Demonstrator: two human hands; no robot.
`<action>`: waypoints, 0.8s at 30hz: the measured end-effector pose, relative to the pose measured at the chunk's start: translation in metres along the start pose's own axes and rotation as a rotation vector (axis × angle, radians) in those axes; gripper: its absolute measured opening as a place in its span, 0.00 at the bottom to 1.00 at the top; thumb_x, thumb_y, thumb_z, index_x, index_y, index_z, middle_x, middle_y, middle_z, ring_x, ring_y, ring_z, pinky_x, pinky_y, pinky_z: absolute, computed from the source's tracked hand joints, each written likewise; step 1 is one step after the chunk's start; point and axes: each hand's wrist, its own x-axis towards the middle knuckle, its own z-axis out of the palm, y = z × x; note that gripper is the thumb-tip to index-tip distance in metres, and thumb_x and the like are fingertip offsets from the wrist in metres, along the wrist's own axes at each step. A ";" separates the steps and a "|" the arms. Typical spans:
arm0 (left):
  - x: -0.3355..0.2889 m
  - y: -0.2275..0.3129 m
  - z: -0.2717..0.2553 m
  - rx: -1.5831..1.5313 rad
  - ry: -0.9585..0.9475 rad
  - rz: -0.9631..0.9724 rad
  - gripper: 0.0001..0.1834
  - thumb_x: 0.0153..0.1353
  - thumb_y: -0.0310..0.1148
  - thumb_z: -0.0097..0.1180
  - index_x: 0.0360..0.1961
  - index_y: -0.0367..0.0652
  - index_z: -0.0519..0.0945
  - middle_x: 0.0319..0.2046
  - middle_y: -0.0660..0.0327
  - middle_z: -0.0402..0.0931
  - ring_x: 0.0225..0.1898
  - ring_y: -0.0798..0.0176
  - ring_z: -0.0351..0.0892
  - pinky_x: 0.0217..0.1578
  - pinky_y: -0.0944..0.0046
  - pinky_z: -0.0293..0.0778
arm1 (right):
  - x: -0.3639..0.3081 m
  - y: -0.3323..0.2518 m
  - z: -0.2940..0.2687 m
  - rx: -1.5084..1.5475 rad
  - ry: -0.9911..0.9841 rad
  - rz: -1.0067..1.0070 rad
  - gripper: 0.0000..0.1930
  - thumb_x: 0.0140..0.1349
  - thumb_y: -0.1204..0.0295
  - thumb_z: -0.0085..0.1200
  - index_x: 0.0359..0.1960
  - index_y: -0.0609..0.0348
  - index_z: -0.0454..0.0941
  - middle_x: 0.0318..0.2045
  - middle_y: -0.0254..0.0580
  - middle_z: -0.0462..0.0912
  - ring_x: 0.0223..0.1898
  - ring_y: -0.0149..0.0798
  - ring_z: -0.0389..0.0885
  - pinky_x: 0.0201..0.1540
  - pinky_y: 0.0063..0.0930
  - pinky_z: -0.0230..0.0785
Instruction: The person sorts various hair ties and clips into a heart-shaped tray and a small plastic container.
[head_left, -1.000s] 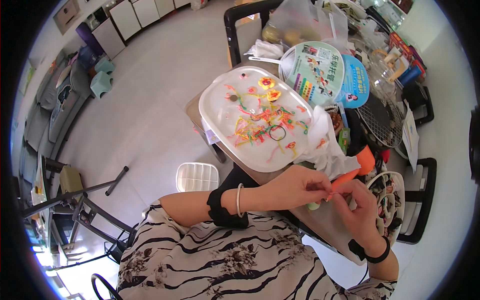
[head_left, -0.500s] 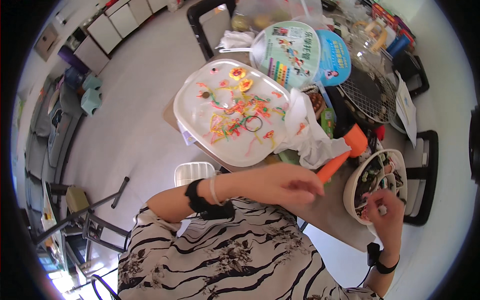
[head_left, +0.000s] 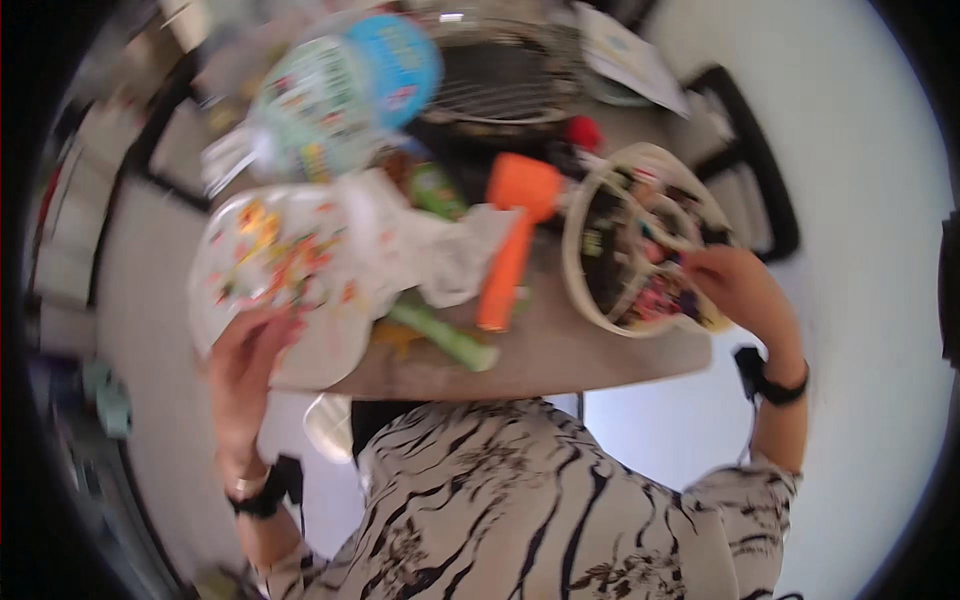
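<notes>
1. Divided bowl [head_left: 640, 240], a round cream dish with compartments full of small dark and coloured pieces, sits at the right end of the brown table [head_left: 560, 350], near its front edge. A second ago both hands were together at the table edge, working a small item; half a second ago the right hand had already moved out over this bowl.
2. Right hand [head_left: 735, 285] now rests at the bowl's near right rim, fingers curled inward over the contents. Motion blur prevents telling whether they pinch anything.
3. Left hand [head_left: 245, 365] has swung away to the opposite side and is now at the near edge of the white oval tray [head_left: 270, 265], which carries scattered orange, yellow and red bits. Fingers are loosely spread and appear to touch the tray's rim; no held item is discernible.
4. Judgement: the joint handling has ended; the hands have split, one to each container.
5. Pose: both forearms rise from the lower edge, widely splayed, each wrist wearing a dark band.
6. Between the hands lie an orange toy mallet [head_left: 515, 235], a green stick [head_left: 440, 335] and crumpled white plastic [head_left: 430, 250].
</notes>
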 end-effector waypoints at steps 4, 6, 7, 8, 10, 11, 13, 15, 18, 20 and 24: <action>0.011 0.009 0.005 0.254 0.046 0.134 0.08 0.60 0.23 0.59 0.41 0.35 0.80 0.37 0.59 0.80 0.38 0.68 0.79 0.41 0.68 0.75 | 0.007 -0.047 -0.008 0.074 0.010 -0.043 0.05 0.58 0.76 0.55 0.33 0.65 0.78 0.28 0.52 0.79 0.30 0.53 0.78 0.33 0.37 0.70; 0.008 0.002 0.007 0.413 0.021 0.268 0.09 0.58 0.24 0.60 0.41 0.38 0.81 0.35 0.58 0.80 0.33 0.64 0.78 0.34 0.66 0.74 | 0.023 -0.074 -0.006 0.101 0.022 -0.162 0.05 0.56 0.77 0.57 0.33 0.64 0.78 0.27 0.48 0.79 0.30 0.52 0.79 0.33 0.37 0.70; 0.007 0.003 0.007 0.430 -0.030 0.285 0.12 0.56 0.25 0.61 0.43 0.40 0.81 0.33 0.58 0.78 0.31 0.60 0.77 0.32 0.64 0.73 | 0.032 -0.093 -0.007 0.100 0.012 -0.198 0.05 0.56 0.77 0.57 0.33 0.64 0.78 0.27 0.48 0.79 0.30 0.52 0.79 0.33 0.37 0.70; 0.004 -0.004 0.008 0.490 -0.034 0.320 0.13 0.56 0.26 0.61 0.44 0.42 0.80 0.33 0.58 0.77 0.32 0.58 0.77 0.33 0.63 0.74 | 0.042 -0.115 -0.009 0.083 -0.038 -0.298 0.05 0.56 0.76 0.57 0.34 0.64 0.79 0.27 0.48 0.79 0.30 0.51 0.79 0.33 0.37 0.70; 0.001 -0.014 0.019 0.554 -0.022 0.363 0.14 0.55 0.27 0.62 0.45 0.43 0.80 0.34 0.58 0.76 0.34 0.56 0.77 0.34 0.61 0.74 | 0.058 -0.139 -0.005 0.054 -0.123 -0.485 0.05 0.57 0.75 0.56 0.35 0.60 0.80 0.27 0.46 0.79 0.31 0.49 0.79 0.34 0.38 0.71; 0.003 -0.014 0.024 0.613 -0.027 0.394 0.14 0.54 0.28 0.61 0.44 0.44 0.80 0.34 0.58 0.75 0.37 0.55 0.76 0.36 0.59 0.74 | 0.069 -0.153 -0.003 0.041 -0.122 -0.496 0.05 0.57 0.75 0.56 0.35 0.60 0.80 0.27 0.46 0.79 0.31 0.49 0.79 0.34 0.38 0.71; 0.011 -0.014 0.035 0.669 -0.019 0.440 0.14 0.54 0.28 0.61 0.43 0.44 0.80 0.35 0.58 0.74 0.39 0.53 0.76 0.38 0.58 0.74 | 0.089 -0.177 0.000 -0.090 -0.202 -0.772 0.06 0.57 0.74 0.54 0.36 0.59 0.80 0.27 0.45 0.78 0.33 0.48 0.79 0.36 0.39 0.71; 0.017 -0.017 0.039 0.713 -0.099 0.550 0.12 0.55 0.29 0.60 0.41 0.44 0.79 0.37 0.57 0.74 0.42 0.53 0.75 0.41 0.56 0.73 | 0.117 -0.202 0.016 -0.173 -0.227 -0.903 0.05 0.57 0.75 0.53 0.34 0.58 0.79 0.30 0.43 0.77 0.35 0.46 0.78 0.36 0.39 0.72; 0.029 -0.026 0.036 0.717 -0.107 0.536 0.09 0.55 0.28 0.60 0.39 0.43 0.80 0.36 0.57 0.74 0.41 0.53 0.75 0.42 0.56 0.73 | 0.153 -0.228 0.055 -0.125 -0.085 -1.006 0.04 0.55 0.76 0.53 0.32 0.57 0.78 0.34 0.40 0.77 0.39 0.44 0.78 0.38 0.37 0.71; 0.031 -0.032 0.030 0.734 -0.093 0.505 0.09 0.55 0.28 0.60 0.38 0.42 0.80 0.37 0.57 0.75 0.42 0.53 0.76 0.43 0.56 0.73 | 0.171 -0.232 0.073 -0.222 0.076 -1.178 0.04 0.53 0.77 0.54 0.31 0.56 0.77 0.36 0.37 0.77 0.43 0.43 0.76 0.42 0.37 0.70; 0.020 -0.034 0.015 0.798 0.028 0.497 0.07 0.54 0.27 0.61 0.35 0.40 0.80 0.39 0.56 0.76 0.42 0.52 0.77 0.44 0.57 0.74 | 0.183 -0.227 0.073 -0.367 0.075 -1.252 0.10 0.50 0.76 0.56 0.36 0.53 0.78 0.36 0.34 0.77 0.47 0.41 0.74 0.48 0.38 0.66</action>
